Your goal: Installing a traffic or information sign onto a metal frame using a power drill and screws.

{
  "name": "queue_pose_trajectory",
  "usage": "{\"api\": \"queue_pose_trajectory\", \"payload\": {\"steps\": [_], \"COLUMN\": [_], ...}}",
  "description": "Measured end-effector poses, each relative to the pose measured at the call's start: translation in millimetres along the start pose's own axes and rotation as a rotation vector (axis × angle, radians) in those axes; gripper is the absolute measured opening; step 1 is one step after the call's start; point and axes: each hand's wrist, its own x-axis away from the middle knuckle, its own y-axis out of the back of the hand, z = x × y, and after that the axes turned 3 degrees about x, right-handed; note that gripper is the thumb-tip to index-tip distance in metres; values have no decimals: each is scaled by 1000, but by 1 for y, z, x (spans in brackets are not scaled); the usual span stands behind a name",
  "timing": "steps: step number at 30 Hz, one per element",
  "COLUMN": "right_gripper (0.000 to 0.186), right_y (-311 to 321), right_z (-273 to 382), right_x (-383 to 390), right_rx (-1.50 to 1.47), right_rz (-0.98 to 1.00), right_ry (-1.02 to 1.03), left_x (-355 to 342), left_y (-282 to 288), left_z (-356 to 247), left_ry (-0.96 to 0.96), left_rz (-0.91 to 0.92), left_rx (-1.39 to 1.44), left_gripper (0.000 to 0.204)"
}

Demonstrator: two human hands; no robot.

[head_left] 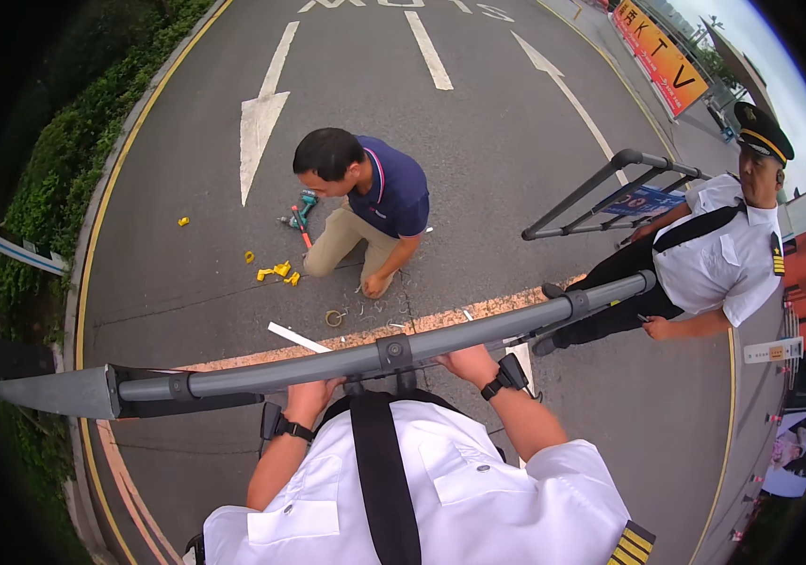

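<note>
L hand (312,400) & R hand (472,364) at grey bar (280,373), 8 & 3 o'clock of mid clamp (392,351); fingers part-hidden, can't tell grip. Drill (308,199) 11 o'clock.

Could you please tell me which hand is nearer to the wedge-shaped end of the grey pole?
Left. The left hand is at the grey pole, rightward of the wedge-shaped end; the right hand is farther right, past the middle clamp.
</note>
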Motion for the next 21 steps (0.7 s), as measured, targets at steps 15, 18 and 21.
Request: {"api": "queue_pose_trajectory", "payload": {"steps": [15,18,21], "right_gripper": [46,50,53], "right_y": [25,23,26], "right_z": [16,14,12], "right_x": [-3,0,-6], "right_rx": [55,81,32], "right_rz": [66,29,73], "right_ry": [49,99,55], "left_x": [-4,-5,-4], "left_y": [-4,-2,-3], "left_z": [5,3,3], "left_ry": [-167,-196,-201], "left_rz": [-92,-124,-143], "left_rx": [-136,-129,-118], "left_gripper": [52,53,52]}}
